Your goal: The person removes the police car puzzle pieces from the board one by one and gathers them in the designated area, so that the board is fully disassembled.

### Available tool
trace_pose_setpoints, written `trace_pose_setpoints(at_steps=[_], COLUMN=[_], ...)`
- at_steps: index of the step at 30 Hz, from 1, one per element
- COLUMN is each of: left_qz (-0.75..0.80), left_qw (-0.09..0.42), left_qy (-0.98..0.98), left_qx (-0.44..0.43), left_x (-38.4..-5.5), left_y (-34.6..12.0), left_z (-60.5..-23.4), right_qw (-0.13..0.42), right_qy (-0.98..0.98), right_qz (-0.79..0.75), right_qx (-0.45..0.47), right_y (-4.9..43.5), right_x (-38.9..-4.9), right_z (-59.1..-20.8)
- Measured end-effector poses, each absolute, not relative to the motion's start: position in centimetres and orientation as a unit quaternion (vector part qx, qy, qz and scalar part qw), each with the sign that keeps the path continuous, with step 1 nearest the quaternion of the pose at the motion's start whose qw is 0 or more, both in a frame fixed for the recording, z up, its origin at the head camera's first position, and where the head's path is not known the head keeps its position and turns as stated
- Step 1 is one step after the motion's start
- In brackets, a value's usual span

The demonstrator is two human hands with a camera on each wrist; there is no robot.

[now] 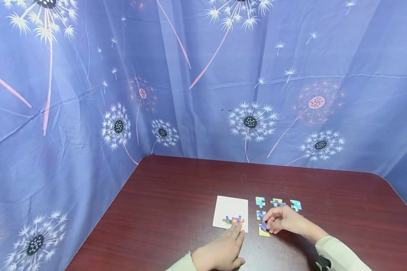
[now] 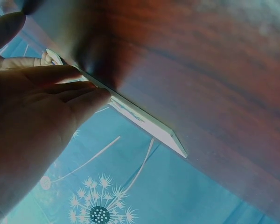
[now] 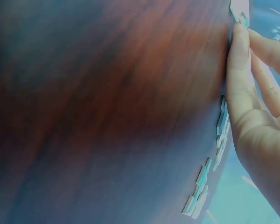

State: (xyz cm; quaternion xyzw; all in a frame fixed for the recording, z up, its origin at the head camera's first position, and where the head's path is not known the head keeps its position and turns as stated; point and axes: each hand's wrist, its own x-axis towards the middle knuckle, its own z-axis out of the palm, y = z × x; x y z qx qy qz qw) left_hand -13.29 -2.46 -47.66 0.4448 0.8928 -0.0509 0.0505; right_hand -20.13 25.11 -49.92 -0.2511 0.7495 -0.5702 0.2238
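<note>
A square white board [image 1: 226,205] lies on the table, with a few joined jigsaw pieces [image 1: 228,219] in its lower right part. My left hand [image 1: 222,248] has its fingers stretched out, the tips resting on these pieces at the board's near edge. In the left wrist view, the straight fingers [image 2: 91,105] reach the edge of the thin board [image 2: 154,130]. To the right of the board, my right hand [image 1: 286,221] pinches a yellow and purple jigsaw piece [image 1: 263,231] between thumb and fingers. The right wrist view has its fingertips [image 3: 241,39] low at the table.
Several loose jigsaw pieces lie beyond the right hand: a light blue one [image 1: 260,202], one with yellow and blue [image 1: 277,201], another light blue one [image 1: 296,205] and a blue one [image 1: 260,215]. A dandelion-print curtain [image 1: 203,113] hangs behind the dark red-brown table [image 1: 176,188].
</note>
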Motion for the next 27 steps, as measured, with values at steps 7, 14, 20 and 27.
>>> trace_pose_setpoints(at_steps=[7,14,20,27], left_qz=[-0.052,-0.048,-0.048,-0.050], left_qw=[0.054,0.070,0.065,0.059], left_qy=[0.894,0.898,0.900,0.902], left_qx=[0.442,0.431,0.429,0.425], left_x=[-13.20,-13.09,-13.13,-12.98], left_y=[-2.47,-2.43,-2.38,-2.27], left_z=[-47.67,-47.88,-48.13,-47.92], right_qw=[0.214,0.205,0.202,0.193], right_qy=[0.754,0.766,0.774,0.790], right_qz=[-0.567,-0.558,-0.552,-0.527], right_qx=[-0.254,-0.244,-0.236,-0.249], right_y=[24.91,24.70,24.51,24.52], right_x=[-19.94,-19.63,-19.63,-20.12], right_z=[-49.86,-49.84,-49.59,-49.26])
